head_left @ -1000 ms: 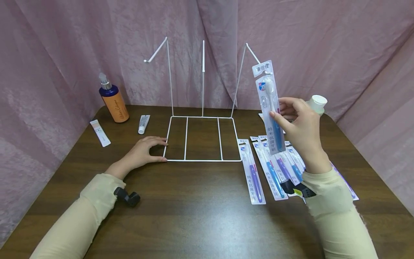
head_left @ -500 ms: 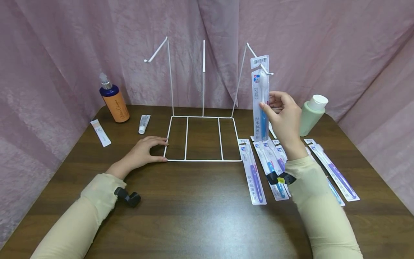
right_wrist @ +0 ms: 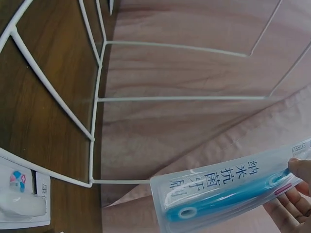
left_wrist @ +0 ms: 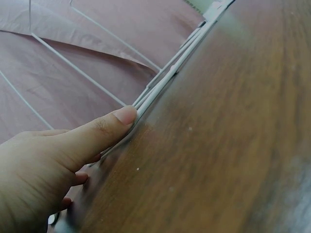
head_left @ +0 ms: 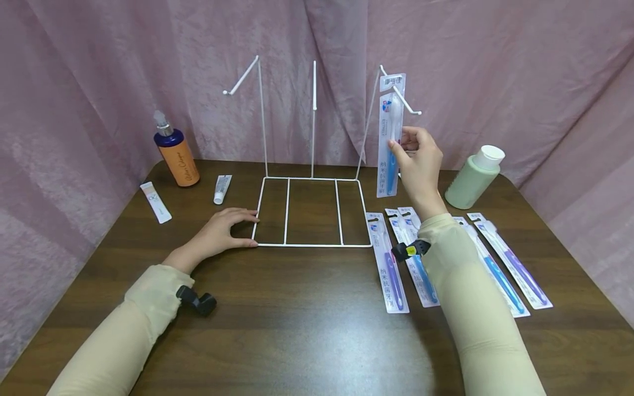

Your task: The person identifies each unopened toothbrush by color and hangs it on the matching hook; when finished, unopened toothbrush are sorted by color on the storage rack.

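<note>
Up went my right hand (head_left: 418, 159), pinching the toothbrush pack (head_left: 388, 137) onto the rack's right hook (head_left: 401, 99); five packs (head_left: 391, 264) lay unhung below it.

Setting: a staged recording booth, not a lived-in room. Pink crinkled curtain (head_left: 495, 66) closes off the back and both sides of a dark wood tabletop (head_left: 307, 330). Retail-style props: white wire display rack (head_left: 312, 181) at 12 o'clock, carded toothbrush packs (head_left: 495, 264) in a row at 3 o'clock, pump bottle (head_left: 175, 154) at 10 o'clock.
</note>
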A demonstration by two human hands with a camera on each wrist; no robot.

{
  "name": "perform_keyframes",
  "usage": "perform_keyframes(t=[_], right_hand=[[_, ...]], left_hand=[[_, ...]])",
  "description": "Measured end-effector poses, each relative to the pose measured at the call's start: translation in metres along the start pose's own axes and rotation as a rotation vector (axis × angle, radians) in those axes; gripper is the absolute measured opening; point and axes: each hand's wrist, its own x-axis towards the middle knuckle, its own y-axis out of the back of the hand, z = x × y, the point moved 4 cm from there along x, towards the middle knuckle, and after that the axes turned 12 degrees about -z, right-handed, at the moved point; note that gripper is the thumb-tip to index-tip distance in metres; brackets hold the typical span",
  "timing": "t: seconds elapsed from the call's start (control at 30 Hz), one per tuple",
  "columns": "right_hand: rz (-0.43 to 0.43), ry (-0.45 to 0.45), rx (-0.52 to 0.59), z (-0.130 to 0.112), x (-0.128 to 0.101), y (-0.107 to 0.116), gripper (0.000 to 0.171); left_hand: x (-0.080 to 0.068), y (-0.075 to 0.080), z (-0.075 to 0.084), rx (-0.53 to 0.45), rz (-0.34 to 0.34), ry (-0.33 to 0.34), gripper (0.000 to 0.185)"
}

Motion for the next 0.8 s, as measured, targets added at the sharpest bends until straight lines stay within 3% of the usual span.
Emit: perform_keyframes(t=[0.8], right_hand=[[0.016, -0.068, 0.067, 0.015, 0.042, -0.024, 0.032]], left_hand=[[-0.001, -0.001, 0.000, -0.001, 0.000, 0.002, 0.060]])
